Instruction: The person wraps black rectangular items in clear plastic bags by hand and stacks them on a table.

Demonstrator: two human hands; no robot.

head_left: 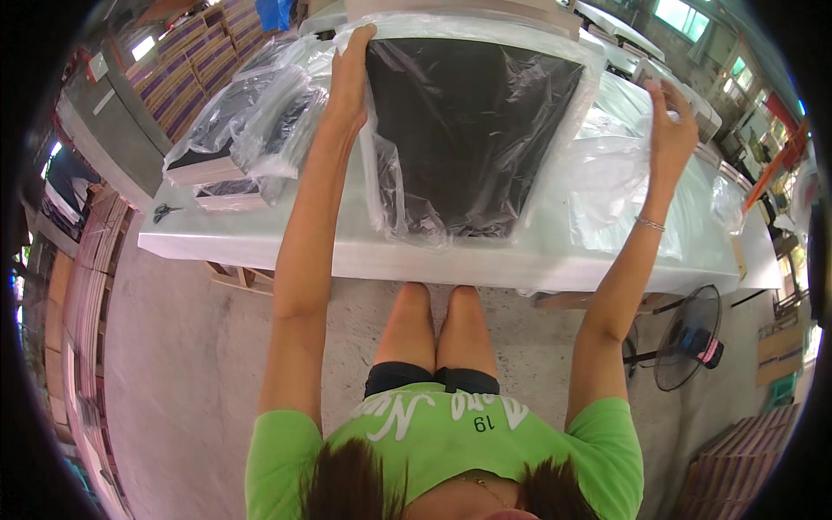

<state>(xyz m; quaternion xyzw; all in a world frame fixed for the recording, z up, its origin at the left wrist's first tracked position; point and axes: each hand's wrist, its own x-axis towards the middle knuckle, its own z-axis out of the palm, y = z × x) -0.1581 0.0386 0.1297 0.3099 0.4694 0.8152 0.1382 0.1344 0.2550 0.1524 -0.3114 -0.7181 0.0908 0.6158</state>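
Note:
A flat black panel (pixel 472 130) in a clear plastic bag lies on the white-covered table in front of me. At its far left corner my left hand (pixel 351 78) is closed on the bagged edge, thumb toward the top; the other fingers are mostly hidden. My right hand (pixel 673 130) is raised off to the right of the panel, fingers apart and slightly bent, with nothing visible in it. Its fingertips are near a greyish-beige object (pixel 643 71) at the table's far right; I cannot tell whether they touch. Loose clear plastic bags (pixel 607 186) lie between the panel and my right hand.
More bagged black panels (pixel 260 121) are piled on the left of the table (pixel 338 260). Black scissors (pixel 165 211) rest at its left corner. A fan (pixel 689 338) stands on the floor at right. Cartons (pixel 204 52) are stacked behind a grey cabinet (pixel 108 113).

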